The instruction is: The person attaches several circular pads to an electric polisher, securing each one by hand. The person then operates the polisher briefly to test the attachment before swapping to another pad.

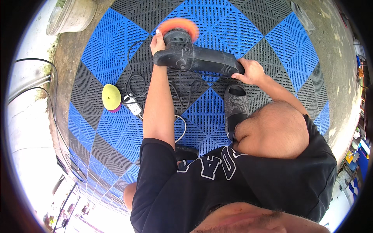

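Gripping a black electric polishing machine (196, 58) with both hands, the person holds it low over a floor of blue and dark grey perforated plastic tiles (272, 42). The left hand (157, 42) is closed around the front of the tool's head, fingers wrapped over the housing just beside the round orange foam pad (178, 25), which sits at the 12 o'clock end of the machine and is blurred. The right hand (251, 72) is clamped on the rear handle, at about 4 o'clock from the pad, with the thumb lying along the body. The machine lies roughly level, its long body running from 10 o'clock to 4 o'clock across the upper middle of the view.

Below the right hand, a dark patterned slip-on shoe (236, 105) stands on the tiles, touching the edge of a blue tile, and the person's bare knee (272, 130) rises just at 5 o'clock of it. A black power cable (134, 79) loops over the tiles under the left forearm and runs to a white plug socket block (134, 106). Just beside that block, at 9 o'clock of it, lies 1 round yellow foam pad (111, 97) with a purple backing, flat on the floor and well apart from the machine. At 11 o'clock of the view stands a pale concrete planter pot (72, 15) on bare ground beside the tiles.
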`<act>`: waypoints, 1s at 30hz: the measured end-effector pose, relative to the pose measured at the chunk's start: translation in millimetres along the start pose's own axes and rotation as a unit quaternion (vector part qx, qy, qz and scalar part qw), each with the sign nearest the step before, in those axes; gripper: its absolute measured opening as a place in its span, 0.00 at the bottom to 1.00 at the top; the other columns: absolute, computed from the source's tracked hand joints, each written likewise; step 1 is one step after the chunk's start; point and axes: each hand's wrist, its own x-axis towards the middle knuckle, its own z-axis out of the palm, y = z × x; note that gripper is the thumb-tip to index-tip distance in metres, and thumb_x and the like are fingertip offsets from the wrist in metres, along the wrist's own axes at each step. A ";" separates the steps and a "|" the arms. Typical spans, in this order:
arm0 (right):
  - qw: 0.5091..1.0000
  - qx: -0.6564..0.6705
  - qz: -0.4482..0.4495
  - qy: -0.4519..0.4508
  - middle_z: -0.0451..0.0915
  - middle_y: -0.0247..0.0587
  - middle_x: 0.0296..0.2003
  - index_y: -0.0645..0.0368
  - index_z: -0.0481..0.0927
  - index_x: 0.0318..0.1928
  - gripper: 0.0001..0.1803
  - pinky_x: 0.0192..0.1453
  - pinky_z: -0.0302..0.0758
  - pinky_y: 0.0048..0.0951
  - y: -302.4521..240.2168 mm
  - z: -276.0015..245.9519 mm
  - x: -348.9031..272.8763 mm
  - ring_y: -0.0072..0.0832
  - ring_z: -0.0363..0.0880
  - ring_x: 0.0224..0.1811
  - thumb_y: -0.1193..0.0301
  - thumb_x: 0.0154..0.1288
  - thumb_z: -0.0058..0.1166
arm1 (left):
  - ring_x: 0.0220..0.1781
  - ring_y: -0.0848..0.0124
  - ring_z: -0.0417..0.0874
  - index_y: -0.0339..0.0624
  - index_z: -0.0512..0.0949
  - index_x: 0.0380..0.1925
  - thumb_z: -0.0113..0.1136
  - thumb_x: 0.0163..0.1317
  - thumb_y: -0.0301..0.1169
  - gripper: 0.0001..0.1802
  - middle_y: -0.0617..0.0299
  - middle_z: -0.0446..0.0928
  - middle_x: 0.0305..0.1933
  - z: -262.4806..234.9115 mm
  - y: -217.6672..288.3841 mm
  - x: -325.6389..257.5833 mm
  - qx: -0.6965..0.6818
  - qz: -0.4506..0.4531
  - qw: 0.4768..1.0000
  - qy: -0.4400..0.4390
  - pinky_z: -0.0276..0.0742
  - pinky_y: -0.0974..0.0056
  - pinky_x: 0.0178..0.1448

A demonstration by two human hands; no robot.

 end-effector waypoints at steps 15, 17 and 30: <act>1.000 0.021 -0.005 -0.013 0.86 0.57 0.36 0.66 0.79 0.54 0.58 0.53 0.81 0.51 10.7 2.8 7.4 0.54 0.87 0.44 0.20 0.46 0.60 | 0.37 0.75 0.78 0.30 0.82 0.43 0.62 0.74 0.52 0.29 0.60 0.83 0.38 7.5 -8.4 12.7 -0.029 0.034 0.999 0.010 0.77 0.66 0.44; 1.000 0.022 -0.004 -0.006 0.86 0.56 0.36 0.66 0.79 0.54 0.58 0.53 0.81 0.51 11.4 2.2 6.5 0.54 0.87 0.43 0.20 0.45 0.60 | 0.37 0.75 0.79 0.30 0.82 0.43 0.62 0.73 0.52 0.28 0.61 0.83 0.38 11.0 -7.4 10.8 -0.041 0.026 0.999 0.007 0.77 0.66 0.44; 1.000 0.008 0.007 -0.022 0.86 0.56 0.38 0.65 0.80 0.53 0.58 0.55 0.81 0.50 2.1 -6.7 6.7 0.53 0.87 0.45 0.23 0.41 0.66 | 0.39 0.73 0.80 0.28 0.81 0.44 0.66 0.69 0.56 0.34 0.57 0.83 0.39 6.3 -4.8 6.7 0.023 0.030 0.999 0.020 0.78 0.66 0.47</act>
